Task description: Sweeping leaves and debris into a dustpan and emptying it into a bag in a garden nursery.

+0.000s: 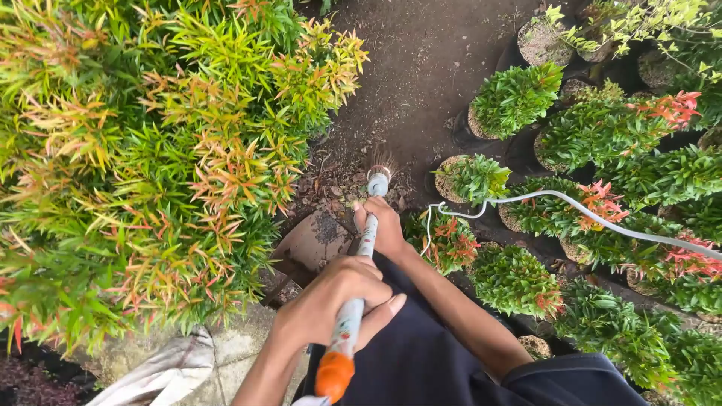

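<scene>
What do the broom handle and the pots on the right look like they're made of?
Broom handle: likely plastic-wrapped; glossy white patterned surface, with an orange end cap that looks like plastic. The left hand and right hand grip it. Pots: seemingly thin black plastic; dark, soft-sided walls.

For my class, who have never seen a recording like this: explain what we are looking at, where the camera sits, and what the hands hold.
There is one picture, taken by a camera worn on a person's head, looking down. No machine is here, only two bare hands. The left hand grips a long handle near its orange end. The right hand grips the handle farther down, near the bristly broom head, which points at the bare dirt ground and some dry leaves. A big green-and-orange bush fills the left side. Small potted plants stand in rows on the right, and a thin white hose crosses them. The dark cloth below is the person's clothing.
</scene>
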